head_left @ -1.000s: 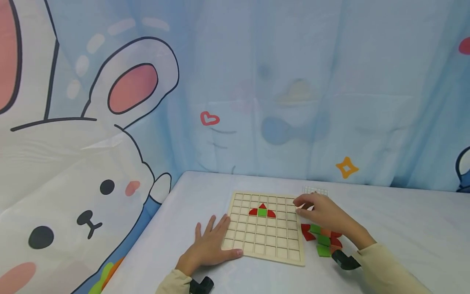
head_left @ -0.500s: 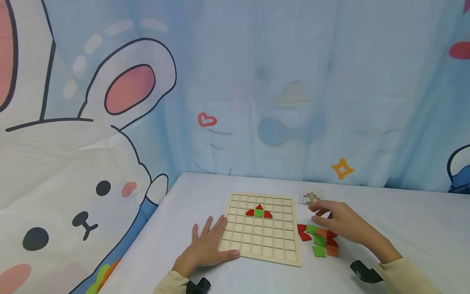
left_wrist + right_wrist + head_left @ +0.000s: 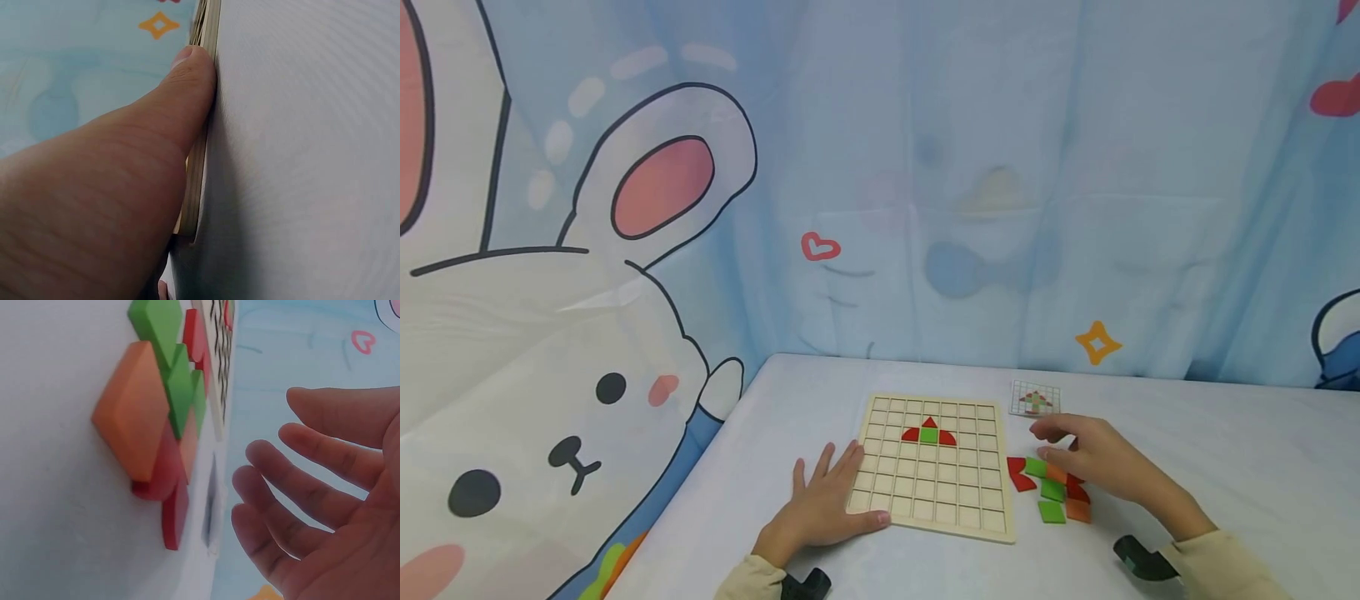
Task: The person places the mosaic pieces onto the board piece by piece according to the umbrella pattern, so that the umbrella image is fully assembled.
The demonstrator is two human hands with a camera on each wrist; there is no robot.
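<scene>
A wooden grid board [image 3: 932, 483] lies on the table, bearing a red triangle [image 3: 929, 422], a green square [image 3: 928, 435] and two red rounded pieces [image 3: 948, 438]. My left hand [image 3: 816, 512] rests spread at its near left corner, thumb [image 3: 187, 81] along the front edge and fingertips at the left edge. To the right of the board, my right hand [image 3: 1101, 458] hovers above loose tiles, its fingers loosely bent with nothing between them. Under and beside it lie green tiles [image 3: 1052, 512], orange tiles [image 3: 134, 409] and red pieces [image 3: 1021, 475], some overlapping; the hand partly hides them in the head view.
Behind the loose tiles lies a small gridded picture card [image 3: 1035, 398] with a coloured pattern. White cloth covers the table [image 3: 1247, 467]. A blue printed curtain [image 3: 1000, 250] hangs along the back, and a rabbit print [image 3: 550, 417] stands at the left.
My right hand has moved right from the board's right edge to above the loose tiles, uncovering the picture card. The left hand stays on the board's corner.
</scene>
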